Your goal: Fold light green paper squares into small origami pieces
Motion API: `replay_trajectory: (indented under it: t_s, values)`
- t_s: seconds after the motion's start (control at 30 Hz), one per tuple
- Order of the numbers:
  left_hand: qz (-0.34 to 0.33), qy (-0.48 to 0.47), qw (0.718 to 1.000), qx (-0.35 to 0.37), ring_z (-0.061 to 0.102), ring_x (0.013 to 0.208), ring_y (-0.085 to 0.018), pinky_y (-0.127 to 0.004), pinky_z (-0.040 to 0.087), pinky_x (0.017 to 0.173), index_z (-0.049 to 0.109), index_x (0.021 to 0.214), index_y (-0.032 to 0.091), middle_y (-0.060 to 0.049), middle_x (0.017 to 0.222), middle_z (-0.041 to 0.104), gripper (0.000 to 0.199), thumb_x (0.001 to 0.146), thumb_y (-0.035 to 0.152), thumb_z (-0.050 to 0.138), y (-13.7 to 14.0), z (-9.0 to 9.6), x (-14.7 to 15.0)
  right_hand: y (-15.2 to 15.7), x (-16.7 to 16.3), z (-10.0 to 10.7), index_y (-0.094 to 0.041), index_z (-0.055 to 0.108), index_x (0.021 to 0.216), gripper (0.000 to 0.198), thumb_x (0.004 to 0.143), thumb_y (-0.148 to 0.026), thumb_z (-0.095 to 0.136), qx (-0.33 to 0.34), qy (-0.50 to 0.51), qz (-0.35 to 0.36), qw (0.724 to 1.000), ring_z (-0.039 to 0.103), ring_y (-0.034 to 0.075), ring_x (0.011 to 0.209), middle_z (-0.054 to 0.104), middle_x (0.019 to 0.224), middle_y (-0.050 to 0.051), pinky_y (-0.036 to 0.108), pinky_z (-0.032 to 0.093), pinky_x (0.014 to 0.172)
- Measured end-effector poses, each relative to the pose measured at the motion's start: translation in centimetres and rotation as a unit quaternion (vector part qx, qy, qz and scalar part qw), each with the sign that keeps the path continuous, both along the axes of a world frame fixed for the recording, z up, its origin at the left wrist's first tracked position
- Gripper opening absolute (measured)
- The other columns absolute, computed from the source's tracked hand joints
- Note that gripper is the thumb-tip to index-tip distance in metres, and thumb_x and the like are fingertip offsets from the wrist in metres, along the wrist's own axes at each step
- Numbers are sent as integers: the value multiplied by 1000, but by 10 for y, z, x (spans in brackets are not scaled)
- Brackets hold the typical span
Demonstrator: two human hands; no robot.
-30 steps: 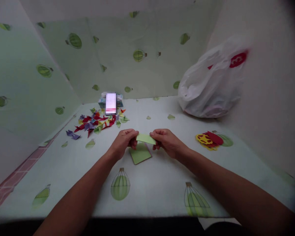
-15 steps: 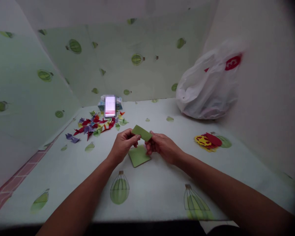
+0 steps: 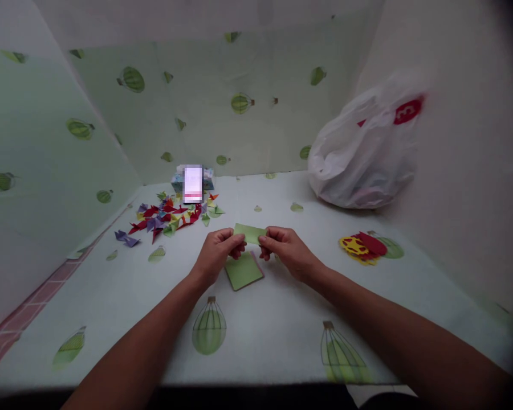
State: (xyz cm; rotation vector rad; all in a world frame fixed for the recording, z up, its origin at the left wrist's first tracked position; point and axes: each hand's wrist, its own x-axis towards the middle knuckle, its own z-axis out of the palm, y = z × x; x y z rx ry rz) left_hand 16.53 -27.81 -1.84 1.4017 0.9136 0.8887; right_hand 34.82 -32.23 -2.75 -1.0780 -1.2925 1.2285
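Note:
A green piece of origami paper (image 3: 249,233), folded to a narrow rectangle, is stretched level between both my hands. My left hand (image 3: 219,250) pinches its left end between thumb and fingers. At the right end, my right hand (image 3: 289,249) holds it the same way, thumb on top. Just below the hands, a stack of square origami paper (image 3: 244,272) lies on the table, green sheet uppermost, with a pinkish edge showing along its right side. The left fingers hang over the stack's back edge.
Several folded paper figures (image 3: 166,216) in many colours lie in a pile at back left. Behind them a phone (image 3: 192,183) with a blurred screen leans on a tissue box (image 3: 178,182). A white plastic bag (image 3: 363,154) stands back right, near yellow and red paper cut-outs (image 3: 363,246).
The folded green paper has turned from a slant to nearly level. My right hand has risen slightly, with its thumb now over the paper. The stack has stayed put.

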Motion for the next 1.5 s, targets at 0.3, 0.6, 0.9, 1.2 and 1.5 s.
replay_trajectory:
  t_s: [0.3,0.6,0.9,1.2,1.5]
  values:
    - [-47,34,998,0,48,54,-9,-23,37,55,55,65,16,3,58,55,32,73,39,76,2,-1,-1,1,1,-1,-20,50,65,30,88,-37,55,39,-121,-25,992,49,12,57,55,57,-2,28,38,61]
    - [-42,4,999,-33,44,54,-8,-22,35,54,55,64,16,4,60,50,33,73,40,76,-1,-2,1,2,1,-1,-18,57,74,30,82,-45,67,25,11,-19,999,57,12,63,59,68,-1,27,44,65]
    - [-36,-19,999,-4,48,55,-8,-20,36,53,55,74,17,5,64,55,29,74,37,75,-3,-4,3,-4,-6,4,-18,56,66,25,79,-36,66,-14,-38,35,999,53,11,60,57,64,-2,25,41,60]
    - [-7,-45,998,-42,60,62,-11,-24,50,63,61,82,16,1,69,64,29,72,37,78,0,-5,4,2,0,0,-20,52,77,21,82,-37,63,-17,5,-31,999,58,11,54,56,63,-4,26,45,57]
    - [19,11,1000,-1,55,60,-11,-24,50,56,72,78,14,-2,69,62,36,76,50,74,5,0,-1,0,1,5,-20,53,74,13,85,-28,57,30,-111,-14,993,53,11,49,56,55,-4,25,41,52]
